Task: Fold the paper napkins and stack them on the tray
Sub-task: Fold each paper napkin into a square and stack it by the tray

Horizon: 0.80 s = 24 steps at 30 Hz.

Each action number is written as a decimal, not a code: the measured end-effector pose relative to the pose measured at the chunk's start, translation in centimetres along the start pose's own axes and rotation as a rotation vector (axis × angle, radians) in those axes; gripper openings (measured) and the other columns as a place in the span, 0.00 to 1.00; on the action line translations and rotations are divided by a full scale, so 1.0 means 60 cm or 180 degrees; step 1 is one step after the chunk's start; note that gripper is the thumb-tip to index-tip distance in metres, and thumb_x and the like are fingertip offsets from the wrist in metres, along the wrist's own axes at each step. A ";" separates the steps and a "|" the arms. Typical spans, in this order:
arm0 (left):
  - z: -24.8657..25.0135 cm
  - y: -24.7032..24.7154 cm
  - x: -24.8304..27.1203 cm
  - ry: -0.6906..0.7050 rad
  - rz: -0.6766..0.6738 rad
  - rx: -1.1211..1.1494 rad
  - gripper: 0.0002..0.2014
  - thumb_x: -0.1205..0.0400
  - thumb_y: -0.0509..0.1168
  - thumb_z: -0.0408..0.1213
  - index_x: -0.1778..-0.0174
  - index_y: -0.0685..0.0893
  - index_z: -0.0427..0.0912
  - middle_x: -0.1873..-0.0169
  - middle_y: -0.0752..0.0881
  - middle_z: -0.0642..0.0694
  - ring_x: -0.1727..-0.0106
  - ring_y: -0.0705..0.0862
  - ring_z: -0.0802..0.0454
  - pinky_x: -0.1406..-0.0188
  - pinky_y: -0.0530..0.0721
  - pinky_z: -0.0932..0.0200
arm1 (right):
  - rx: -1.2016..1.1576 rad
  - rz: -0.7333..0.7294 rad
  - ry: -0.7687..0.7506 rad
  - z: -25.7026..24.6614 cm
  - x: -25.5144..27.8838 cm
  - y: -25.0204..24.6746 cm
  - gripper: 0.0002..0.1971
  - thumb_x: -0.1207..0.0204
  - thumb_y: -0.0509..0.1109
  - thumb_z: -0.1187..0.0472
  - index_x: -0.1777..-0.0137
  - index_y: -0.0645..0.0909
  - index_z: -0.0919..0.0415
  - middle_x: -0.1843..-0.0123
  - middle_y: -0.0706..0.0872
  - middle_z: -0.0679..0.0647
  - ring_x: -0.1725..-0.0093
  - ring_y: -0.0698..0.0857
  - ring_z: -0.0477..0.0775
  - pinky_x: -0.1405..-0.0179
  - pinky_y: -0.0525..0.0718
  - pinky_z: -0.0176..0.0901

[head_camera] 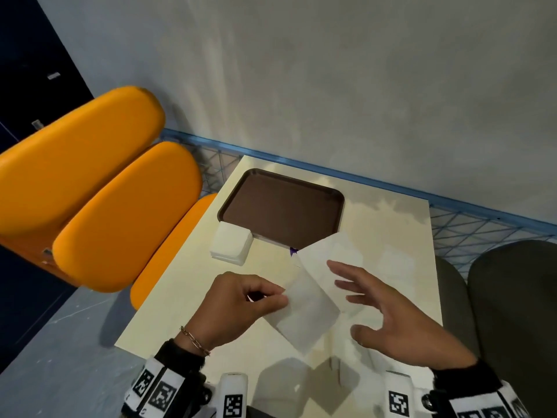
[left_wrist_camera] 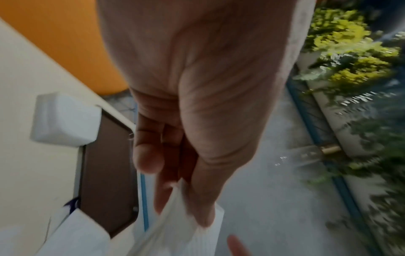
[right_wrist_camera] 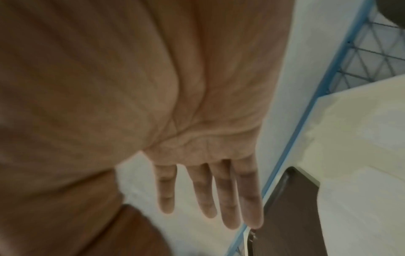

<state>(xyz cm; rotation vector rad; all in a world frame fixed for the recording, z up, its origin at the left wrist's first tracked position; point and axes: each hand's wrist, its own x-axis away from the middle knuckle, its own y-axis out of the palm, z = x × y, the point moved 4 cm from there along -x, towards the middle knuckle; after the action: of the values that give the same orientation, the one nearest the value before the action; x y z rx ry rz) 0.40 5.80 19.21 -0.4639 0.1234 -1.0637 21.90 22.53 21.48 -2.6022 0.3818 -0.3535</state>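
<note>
My left hand [head_camera: 241,306] hangs knuckles-up over the table [head_camera: 180,297], thumb and fingertips pinching one corner of an unfolded paper napkin [head_camera: 310,309] lifted off the surface. My right hand [head_camera: 391,321] hovers just beside it, fingers spread and straight, gripping nothing. Farther off, a napkin stack [head_camera: 231,243] touches the brown tray [head_camera: 283,206].

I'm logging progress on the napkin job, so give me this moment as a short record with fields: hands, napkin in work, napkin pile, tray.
left hand: pinches one edge of the open napkin
right hand: fingers spread, holds nothing, over the napkin's right side
napkin in work: unfolded, partly lifted, far corner over the tray's near edge
napkin pile: on the table, overlapping the tray's near left corner
tray: brown, no folded napkins stacked on it yet
</note>
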 end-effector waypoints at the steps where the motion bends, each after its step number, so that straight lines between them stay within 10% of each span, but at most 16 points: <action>1: 0.004 0.000 0.000 0.0104 -0.0112 -0.0252 0.04 0.22 0.81 0.48 0.53 0.98 0.56 0.59 0.94 0.65 0.61 0.89 0.59 0.63 0.81 0.71 | 0.0061 0.0092 -0.0117 -0.013 -0.004 -0.001 0.41 0.18 0.79 0.63 0.15 0.67 0.28 0.17 0.73 0.26 0.17 0.73 0.34 0.20 0.75 0.34; 9: 0.046 -0.001 0.000 0.0697 -0.0415 -0.0561 0.11 0.26 0.78 0.57 0.51 0.97 0.60 0.59 0.93 0.67 0.59 0.90 0.62 0.64 0.80 0.73 | 0.0531 0.0441 -0.0641 -0.064 -0.056 0.016 0.05 0.21 0.82 0.50 0.47 0.93 0.44 0.48 0.92 0.35 0.45 0.91 0.46 0.44 0.88 0.42; 14: 0.046 -0.025 0.009 0.0567 0.0159 -0.0032 0.10 0.28 0.81 0.50 0.52 0.98 0.55 0.59 0.94 0.64 0.60 0.90 0.60 0.65 0.84 0.69 | 0.0223 0.0712 -0.0474 -0.068 -0.052 0.006 0.02 0.23 0.84 0.52 0.54 0.95 0.47 0.56 0.93 0.36 0.54 0.92 0.45 0.51 0.85 0.29; 24: 0.032 -0.037 0.022 0.0259 0.0547 0.1174 0.11 0.30 0.82 0.45 0.54 0.98 0.48 0.56 0.96 0.45 0.68 0.85 0.46 0.69 0.87 0.54 | -0.0134 0.1033 -0.0737 -0.089 -0.032 -0.008 0.04 0.25 0.85 0.58 0.52 0.97 0.49 0.53 0.96 0.40 0.52 0.94 0.50 0.50 0.89 0.35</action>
<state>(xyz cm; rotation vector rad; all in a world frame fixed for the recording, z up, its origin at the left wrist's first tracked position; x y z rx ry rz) -0.16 4.35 22.06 -0.0751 0.0362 -0.9107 18.55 21.33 25.90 -2.5270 0.7205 0.0668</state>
